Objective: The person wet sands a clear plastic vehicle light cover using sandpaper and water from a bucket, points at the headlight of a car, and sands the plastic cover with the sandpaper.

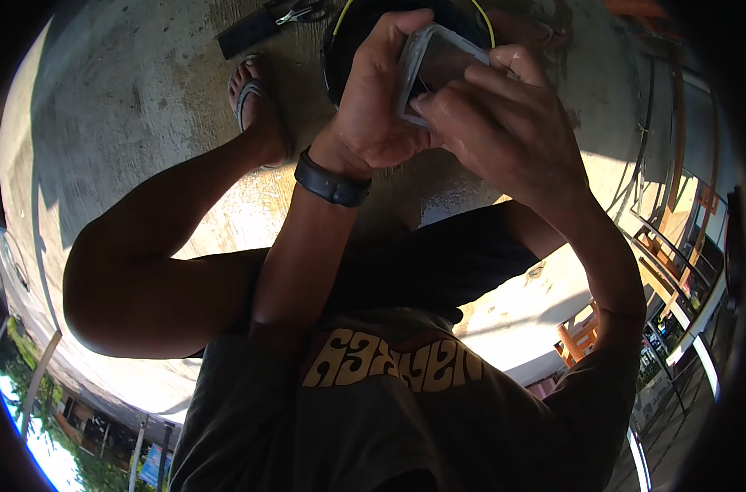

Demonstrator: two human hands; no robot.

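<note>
Clear box (414, 72), one, rectangular with pale, straight edges, held tilted above the concrete floor (160, 90), in front of one black, rounded container (338, 70). Two stretches of thin yellow line (489, 25) curve beside the container. Left hand (379, 111): fingers gripping the box along its left side, thumb raised at the upper corner, palm turned inward; one dark, smooth wristband (332, 182) encircles the wrist. Right hand (504, 131): fingers sharply bent over the right side, knuckles uppermost, forearm angled inward; whether they pinch anything cannot be told. Floor: rough, mottled, partly wet-looking; it bears one flat black bar (250, 34) and one metal-jawed pair of pliers (295, 15), both beyond one sandalled foot (258, 102), well inside the floor's left edge.
</note>
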